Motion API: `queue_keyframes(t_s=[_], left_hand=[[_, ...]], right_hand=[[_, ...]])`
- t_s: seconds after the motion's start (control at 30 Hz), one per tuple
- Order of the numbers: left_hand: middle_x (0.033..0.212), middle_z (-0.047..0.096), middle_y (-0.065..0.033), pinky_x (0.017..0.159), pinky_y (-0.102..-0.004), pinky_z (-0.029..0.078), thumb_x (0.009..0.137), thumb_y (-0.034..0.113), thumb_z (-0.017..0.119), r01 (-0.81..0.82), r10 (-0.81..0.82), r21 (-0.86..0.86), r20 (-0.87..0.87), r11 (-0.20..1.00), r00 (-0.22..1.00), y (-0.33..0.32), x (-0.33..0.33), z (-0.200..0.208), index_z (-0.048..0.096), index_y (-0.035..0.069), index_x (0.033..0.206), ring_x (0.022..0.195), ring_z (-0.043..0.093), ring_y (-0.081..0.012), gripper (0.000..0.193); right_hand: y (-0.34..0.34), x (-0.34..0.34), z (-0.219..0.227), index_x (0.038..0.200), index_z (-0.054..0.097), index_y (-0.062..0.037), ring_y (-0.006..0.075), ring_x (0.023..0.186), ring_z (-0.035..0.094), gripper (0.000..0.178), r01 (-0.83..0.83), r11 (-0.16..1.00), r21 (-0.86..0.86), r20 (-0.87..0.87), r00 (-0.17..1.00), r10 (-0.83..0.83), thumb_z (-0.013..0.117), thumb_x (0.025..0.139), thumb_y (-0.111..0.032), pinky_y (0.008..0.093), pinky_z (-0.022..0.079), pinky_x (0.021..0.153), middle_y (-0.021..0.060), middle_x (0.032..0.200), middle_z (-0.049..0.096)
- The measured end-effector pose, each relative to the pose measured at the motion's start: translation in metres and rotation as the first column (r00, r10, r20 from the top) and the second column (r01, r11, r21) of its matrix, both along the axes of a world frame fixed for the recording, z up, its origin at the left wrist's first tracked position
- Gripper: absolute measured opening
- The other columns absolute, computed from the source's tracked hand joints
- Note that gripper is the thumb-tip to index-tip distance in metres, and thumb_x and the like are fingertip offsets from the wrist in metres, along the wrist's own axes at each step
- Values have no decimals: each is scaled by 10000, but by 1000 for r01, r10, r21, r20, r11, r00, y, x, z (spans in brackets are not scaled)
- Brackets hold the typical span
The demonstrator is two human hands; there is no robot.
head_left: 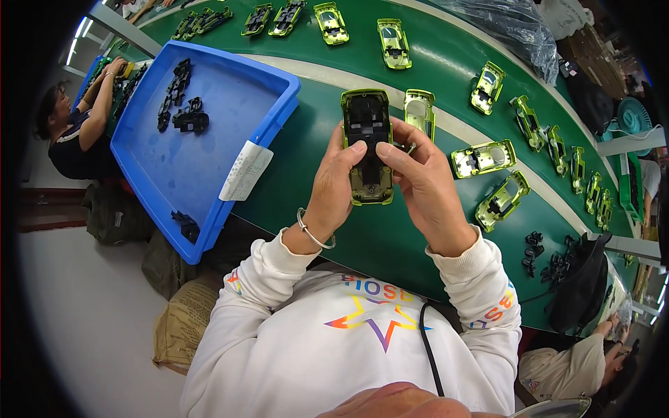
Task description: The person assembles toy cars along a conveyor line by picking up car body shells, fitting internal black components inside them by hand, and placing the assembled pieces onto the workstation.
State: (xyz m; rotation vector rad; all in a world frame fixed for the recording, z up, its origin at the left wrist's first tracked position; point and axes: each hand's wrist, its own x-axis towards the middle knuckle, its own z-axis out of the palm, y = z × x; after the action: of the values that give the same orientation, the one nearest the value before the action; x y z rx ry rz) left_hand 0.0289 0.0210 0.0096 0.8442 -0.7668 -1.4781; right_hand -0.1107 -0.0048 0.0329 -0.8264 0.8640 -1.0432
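A lime-green toy car body shell is held up with its hollow underside showing, above the green table. Inside its upper part sits a black plastic interior piece. My left hand grips the shell's left side, and my right hand grips the right side. Both thumbs press on the black piece near the middle of the shell; the other fingers are mostly hidden behind it. Just beyond my right fingers lies another green car shell. Two more, a sideways shell and a tilted shell, lie to the right.
A blue bin with a few black plastic parts stands at left. Several car shells line the curved green belt. Loose black parts and a black bag lie at right. Other people work on both sides.
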Motion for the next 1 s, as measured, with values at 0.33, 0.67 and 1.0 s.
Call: queue_keyframes(t_s=[0.33,0.67,1.0], left_hand=[[1128,583,-79,810,-278,554,1014,248,462,-15,29,-85,163,996,986,6,-3,0,408,20,1338,935,610,-112,400],[1246,569,-144,845,-365,583,916,152,474,87,-84,37,-93,995,992,7,1,3,367,38,1398,1087,632,-225,507],[1355,464,-120,1005,-307,445,841,37,472,116,-110,-43,109,992,988,12,2,5,90,38,1559,1184,515,-169,813]], right_hand=[[6,2,-4,1252,599,48,60,747,506,478,28,1000,5,-112,993,-27,758,851,-157,219,432,641,6,876,589],[5,-6,-6,1268,579,15,67,782,529,504,-51,998,29,-74,996,53,754,852,-209,225,432,651,-2,882,570],[11,-12,0,1322,564,10,65,802,544,537,-93,995,-35,-103,991,89,761,835,-102,218,453,684,13,950,600]])
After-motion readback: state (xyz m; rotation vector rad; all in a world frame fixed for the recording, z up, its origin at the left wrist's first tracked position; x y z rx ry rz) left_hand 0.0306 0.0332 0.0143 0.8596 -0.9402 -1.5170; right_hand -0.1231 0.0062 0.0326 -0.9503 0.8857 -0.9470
